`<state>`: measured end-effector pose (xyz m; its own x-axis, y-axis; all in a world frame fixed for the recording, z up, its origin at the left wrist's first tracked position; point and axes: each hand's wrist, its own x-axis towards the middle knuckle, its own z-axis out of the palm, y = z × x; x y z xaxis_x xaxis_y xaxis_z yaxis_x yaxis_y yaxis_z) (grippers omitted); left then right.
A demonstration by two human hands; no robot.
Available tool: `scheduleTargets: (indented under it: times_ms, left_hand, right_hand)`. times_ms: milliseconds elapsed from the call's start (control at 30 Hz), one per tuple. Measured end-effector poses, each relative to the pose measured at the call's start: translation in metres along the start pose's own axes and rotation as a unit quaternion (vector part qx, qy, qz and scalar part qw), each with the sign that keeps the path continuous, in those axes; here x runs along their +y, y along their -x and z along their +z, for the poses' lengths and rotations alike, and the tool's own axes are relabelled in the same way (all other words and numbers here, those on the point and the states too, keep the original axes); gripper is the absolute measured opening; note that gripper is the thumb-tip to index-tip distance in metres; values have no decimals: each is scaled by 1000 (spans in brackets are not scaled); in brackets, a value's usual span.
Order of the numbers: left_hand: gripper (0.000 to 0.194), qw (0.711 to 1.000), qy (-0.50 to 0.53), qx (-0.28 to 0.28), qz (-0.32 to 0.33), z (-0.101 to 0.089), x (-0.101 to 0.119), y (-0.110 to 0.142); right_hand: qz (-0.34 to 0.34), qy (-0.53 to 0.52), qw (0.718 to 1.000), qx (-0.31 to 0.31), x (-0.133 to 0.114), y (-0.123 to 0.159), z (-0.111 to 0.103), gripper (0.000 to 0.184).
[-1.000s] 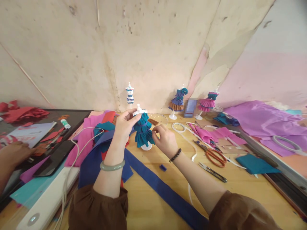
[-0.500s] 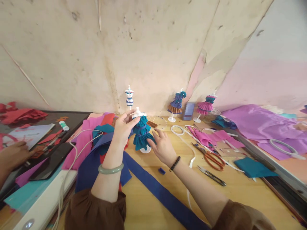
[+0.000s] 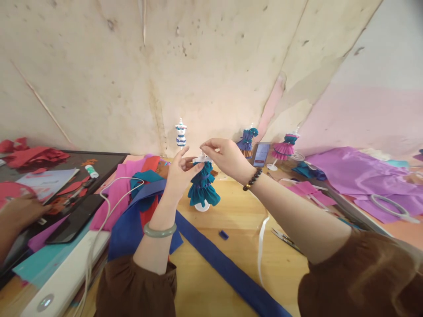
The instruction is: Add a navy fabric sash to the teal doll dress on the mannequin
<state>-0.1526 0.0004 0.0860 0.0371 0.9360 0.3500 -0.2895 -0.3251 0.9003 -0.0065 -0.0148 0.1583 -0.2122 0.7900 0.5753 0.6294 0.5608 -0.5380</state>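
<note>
A small white dress form wears a tiered teal ruffled dress and stands upright on its round base. My left hand grips it at the chest, thumb in front at the dress's top edge, the index finger raised. From the right, my right hand reaches over, its thumb and fingers pinched at the white knob on the neck. Whether something tiny is also between those fingertips is hidden. A long blue fabric strip runs across the wooden table below my hands.
Three more dress forms stand along the wall: one plain white, one in blue and brown, one in pink. A phone leans there. Thread snips lie by my right forearm. A co-worker's hand is at far left.
My right hand has risen from the skirt's hem to the top of the dress form. My left hand still holds the chest, its index finger now lifted. The dress form has turned slightly.
</note>
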Motion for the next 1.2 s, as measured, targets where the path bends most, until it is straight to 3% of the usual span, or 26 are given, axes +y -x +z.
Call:
scheduleTargets:
  times_ms: [267, 367, 500, 600, 800, 1067, 1200]
  left_hand:
    - [78, 1000, 5, 2, -22, -2, -1, 0]
    - [58, 999, -4, 36, -41, -5, -6, -3]
    - [32, 989, -72, 65, -113, -8, -16, -6]
    - [37, 984, -72, 20, -162, -7, -23, -2]
    - [44, 962, 70, -83, -252, 6, -28, 3]
    - [43, 953, 146, -59, -259, 11, -31, 3]
    - [45, 948, 150, -81, -268, 11, -33, 3]
  right_hand:
    - [15, -9, 1000, 0, 22, -4, -7, 15]
    - [48, -3, 999, 11, 31, -5, -16, 15]
    - [87, 21, 996, 28, 45, -9, -31, 19]
    - [98, 22, 994, 36, 50, -12, -40, 22]
    - [90, 20, 995, 43, 48, -15, -43, 25]
    - [91, 21, 995, 24, 43, -15, -40, 23]
    - [96, 27, 994, 32, 45, -15, -40, 22]
